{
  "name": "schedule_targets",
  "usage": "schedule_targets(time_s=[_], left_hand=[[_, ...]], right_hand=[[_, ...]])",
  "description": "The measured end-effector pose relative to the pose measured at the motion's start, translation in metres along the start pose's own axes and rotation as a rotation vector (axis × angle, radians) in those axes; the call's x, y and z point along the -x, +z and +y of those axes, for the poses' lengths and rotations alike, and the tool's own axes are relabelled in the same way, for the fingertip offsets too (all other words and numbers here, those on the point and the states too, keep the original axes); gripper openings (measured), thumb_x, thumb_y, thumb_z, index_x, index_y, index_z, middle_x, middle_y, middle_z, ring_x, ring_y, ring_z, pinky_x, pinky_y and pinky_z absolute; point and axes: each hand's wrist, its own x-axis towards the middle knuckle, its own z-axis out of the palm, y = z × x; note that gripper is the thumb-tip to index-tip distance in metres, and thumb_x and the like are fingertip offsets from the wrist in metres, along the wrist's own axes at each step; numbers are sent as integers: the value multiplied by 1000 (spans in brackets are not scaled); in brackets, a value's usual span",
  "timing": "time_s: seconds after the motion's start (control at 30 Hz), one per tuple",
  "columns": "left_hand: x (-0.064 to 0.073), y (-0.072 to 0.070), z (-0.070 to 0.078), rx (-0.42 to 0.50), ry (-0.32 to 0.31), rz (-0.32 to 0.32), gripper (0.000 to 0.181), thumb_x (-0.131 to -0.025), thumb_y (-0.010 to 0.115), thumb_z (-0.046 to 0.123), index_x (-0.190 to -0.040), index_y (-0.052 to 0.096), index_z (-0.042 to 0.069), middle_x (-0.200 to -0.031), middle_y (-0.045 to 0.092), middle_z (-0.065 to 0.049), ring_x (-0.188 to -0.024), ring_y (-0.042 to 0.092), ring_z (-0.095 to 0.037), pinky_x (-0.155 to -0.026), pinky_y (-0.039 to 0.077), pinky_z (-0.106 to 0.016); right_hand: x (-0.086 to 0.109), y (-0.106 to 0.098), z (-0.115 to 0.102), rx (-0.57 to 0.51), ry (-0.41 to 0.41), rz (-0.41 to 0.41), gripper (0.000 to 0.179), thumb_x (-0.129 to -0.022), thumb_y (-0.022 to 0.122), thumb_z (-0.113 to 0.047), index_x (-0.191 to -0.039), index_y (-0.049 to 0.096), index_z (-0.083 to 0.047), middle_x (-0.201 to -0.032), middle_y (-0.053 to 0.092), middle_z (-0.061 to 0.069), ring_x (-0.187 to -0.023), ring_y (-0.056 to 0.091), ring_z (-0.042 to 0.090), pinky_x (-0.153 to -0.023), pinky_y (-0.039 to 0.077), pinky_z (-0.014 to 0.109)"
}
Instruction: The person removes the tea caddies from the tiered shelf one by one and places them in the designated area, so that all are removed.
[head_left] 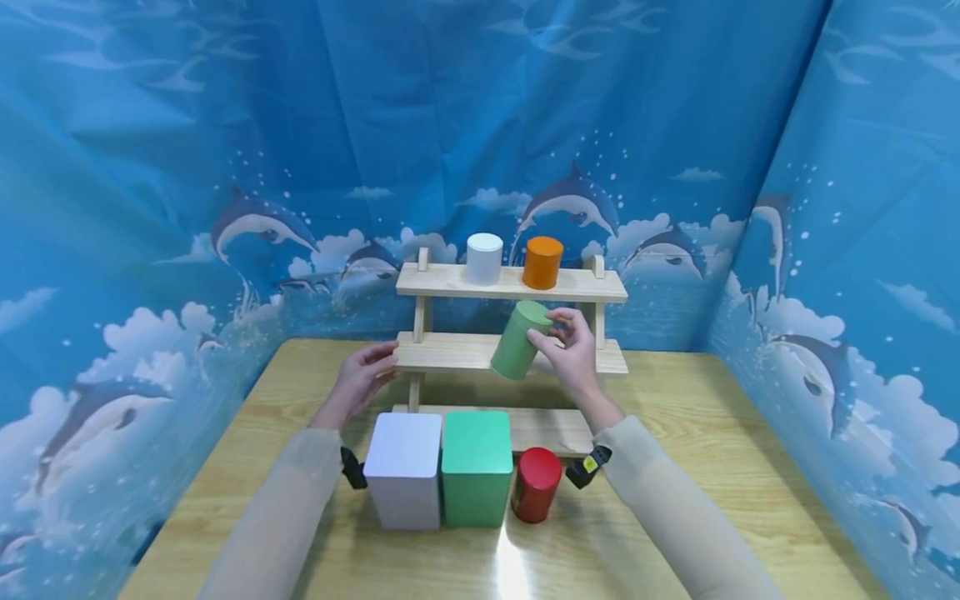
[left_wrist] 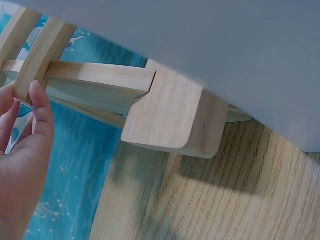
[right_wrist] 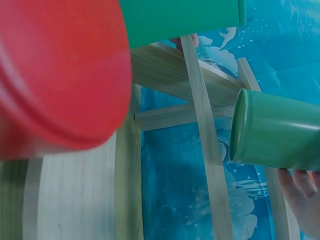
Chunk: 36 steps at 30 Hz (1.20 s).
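Note:
A light green canister [head_left: 519, 340] is tilted in front of the middle shelf [head_left: 457, 351] of a three-tier wooden rack. My right hand [head_left: 573, 350] grips it from the right, thumb toward me and fingers near its top. In the right wrist view the green canister [right_wrist: 280, 130] lies against the fingertips [right_wrist: 302, 182], its rimmed end facing left. My left hand [head_left: 362, 377] holds the left end of that middle shelf. The left wrist view shows the board end [left_wrist: 31, 82] between thumb and fingers of the left hand [left_wrist: 25, 165].
On the top shelf [head_left: 585, 285] stand a white canister [head_left: 483, 260] and an orange canister [head_left: 542, 263]. Between my forearms, before the rack, are a white box [head_left: 405, 475], a green box [head_left: 477, 471] and a red canister [head_left: 536, 485]. A dolphin-print curtain [head_left: 450, 125] surrounds the wooden table [head_left: 675, 433].

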Motion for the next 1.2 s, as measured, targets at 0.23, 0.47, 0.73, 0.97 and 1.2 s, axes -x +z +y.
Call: schedule_targets(time_s=[0.23, 0.47, 0.73, 0.97, 1.2], left_hand=[[2, 0, 0, -13, -1, -3, 44, -90, 60, 7, -131, 47, 0, -122, 51, -8, -93, 58, -14, -87, 52, -32], [1, 0, 0, -6, -3, 17, 40, -90, 60, 6, -129, 50, 1, -122, 51, -8, -93, 58, -14, -85, 53, -30], [0, 1, 0, -10, 3, 10, 44, -89, 62, 7, -131, 48, -1, -119, 53, -6, -91, 59, -13, -85, 53, -30], [0, 2, 0, -9, 8, -14, 47, -90, 61, 8, -133, 45, -1, -120, 51, -7, -92, 59, -13, -89, 51, -32], [1, -1, 1, -11, 3, -10, 43, -90, 61, 9, -130, 48, 2, -123, 51, -7, -94, 59, -14, -87, 52, -30]], right_hand=[[3, -11, 21, -44, -22, 1, 41, -83, 69, -4, -115, 44, 4, -112, 51, 13, -95, 55, 25, -79, 54, 27], [11, -20, 24, -100, -68, -5, 40, -82, 67, 1, -114, 44, 8, -111, 52, 11, -92, 58, 19, -80, 54, 27], [24, -32, 28, -98, -63, 7, 39, -82, 66, 4, -113, 44, 9, -112, 52, 8, -92, 59, 17, -80, 54, 26], [37, -46, 29, -99, -76, 9, 39, -81, 67, 6, -113, 44, 11, -111, 54, 7, -94, 59, 16, -80, 53, 25], [52, -59, 26, -80, -71, -10, 39, -82, 65, 7, -113, 43, 11, -115, 53, 8, -100, 58, 16, -86, 51, 25]])
